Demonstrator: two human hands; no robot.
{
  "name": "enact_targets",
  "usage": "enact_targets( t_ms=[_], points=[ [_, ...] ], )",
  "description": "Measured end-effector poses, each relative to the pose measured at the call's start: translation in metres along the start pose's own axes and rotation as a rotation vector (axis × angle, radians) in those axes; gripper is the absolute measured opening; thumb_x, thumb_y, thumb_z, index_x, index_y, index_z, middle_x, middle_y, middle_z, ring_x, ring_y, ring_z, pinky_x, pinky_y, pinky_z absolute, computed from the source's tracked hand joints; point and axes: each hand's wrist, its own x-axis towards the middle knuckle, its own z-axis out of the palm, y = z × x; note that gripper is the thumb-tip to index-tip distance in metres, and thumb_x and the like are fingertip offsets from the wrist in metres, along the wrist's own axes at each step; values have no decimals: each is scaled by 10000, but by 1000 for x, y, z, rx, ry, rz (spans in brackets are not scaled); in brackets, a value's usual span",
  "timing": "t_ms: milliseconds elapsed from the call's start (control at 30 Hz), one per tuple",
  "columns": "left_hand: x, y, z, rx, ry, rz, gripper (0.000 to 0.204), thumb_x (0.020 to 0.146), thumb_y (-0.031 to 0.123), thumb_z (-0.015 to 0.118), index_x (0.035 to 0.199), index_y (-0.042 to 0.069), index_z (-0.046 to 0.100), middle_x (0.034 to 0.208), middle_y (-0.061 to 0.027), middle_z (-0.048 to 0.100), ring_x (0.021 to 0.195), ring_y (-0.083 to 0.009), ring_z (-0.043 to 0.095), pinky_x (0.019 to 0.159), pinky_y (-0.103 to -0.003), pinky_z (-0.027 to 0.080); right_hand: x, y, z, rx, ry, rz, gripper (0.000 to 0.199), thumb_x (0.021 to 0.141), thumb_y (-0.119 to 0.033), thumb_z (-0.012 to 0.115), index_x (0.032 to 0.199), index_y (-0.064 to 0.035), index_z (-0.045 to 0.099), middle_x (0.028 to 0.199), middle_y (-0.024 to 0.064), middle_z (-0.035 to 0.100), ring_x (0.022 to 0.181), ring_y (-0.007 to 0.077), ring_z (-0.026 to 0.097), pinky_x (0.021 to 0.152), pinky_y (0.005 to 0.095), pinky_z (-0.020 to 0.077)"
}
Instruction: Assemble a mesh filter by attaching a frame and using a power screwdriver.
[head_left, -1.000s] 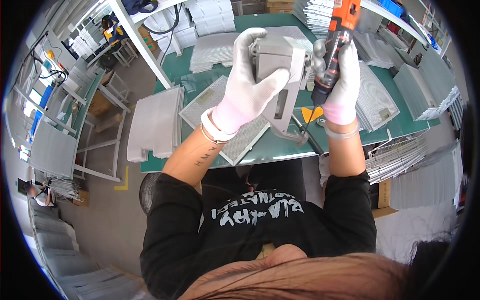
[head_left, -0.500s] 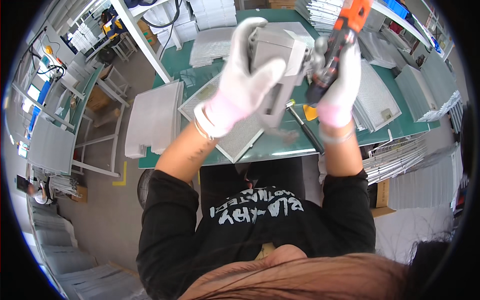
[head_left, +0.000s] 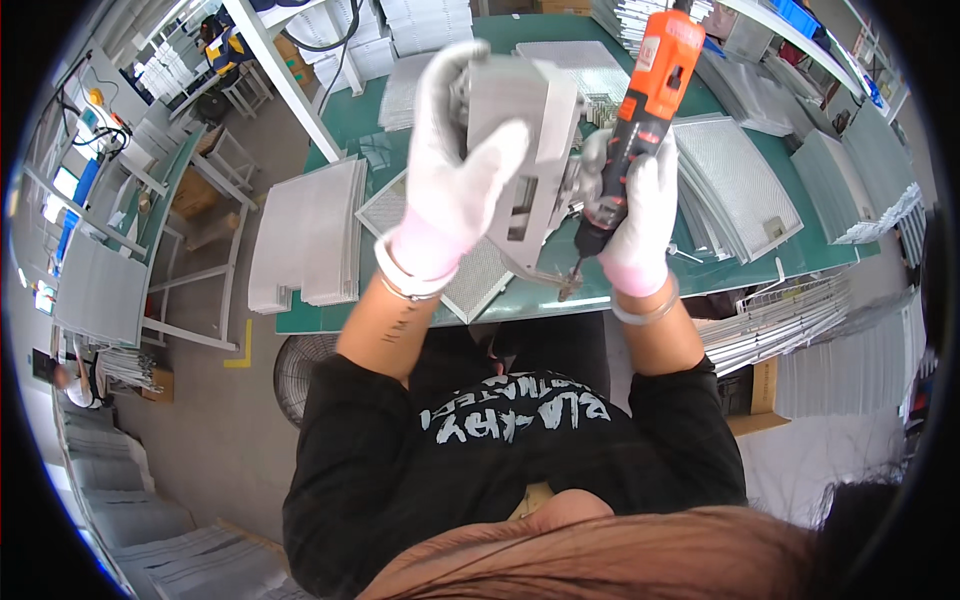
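Note:
My left hand, in a white glove, grips a light grey metal housing with rectangular slots, raised above the green table. In my right hand, also gloved, is an orange and black electric screwdriver. Its bit points down toward a small blurred brownish piece near the housing's lower end. Whether the bit touches that piece, I cannot tell. The right fingertips are close beside the housing's right edge. A mesh panel lies on the table below the left hand.
To the left is a stack of white panels; framed mesh panels lie to the right. More stacked parts stand at the back. A white post rises at the table's far left. The green table's front edge is near me.
Both hands have shifted left with the housing and the screwdriver. The screwdriver has come lower, its bit now showing near the housing's lower end. The hammer and yellow item no longer show.

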Motion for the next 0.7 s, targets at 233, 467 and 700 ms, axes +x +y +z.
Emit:
enact_targets(
  t_ms=[233,467,700],
  points=[
    [-19,-23,-5,31,23,56,674,853,31,617,1439,71,287,1289,-106,487,1156,-189,528,995,-351,448,6,-9,-6,-39,-29,71,552,975,-430,543,1339,-60,355,881,89,559,637,91,526,531,211,427],
    [-32,-32,1,315,-29,159,651,863,-25,528,1454,72,271,1301,-110,488,1175,-209,532,1021,-368,434,21,-20,-14,-4,-69,-30,665,979,-329,567,1480,-32,247,862,93,587,677,108,565,619,247,489],
    [-12,-24,2,65,-14,61,653,890,54,597,1465,64,288,1328,-93,465,1194,-190,509,1038,-348,406,2,-3,-16,31,26,4,589,982,-283,537,1465,-52,292,919,72,602,700,113,591,599,224,486]
  ],
)
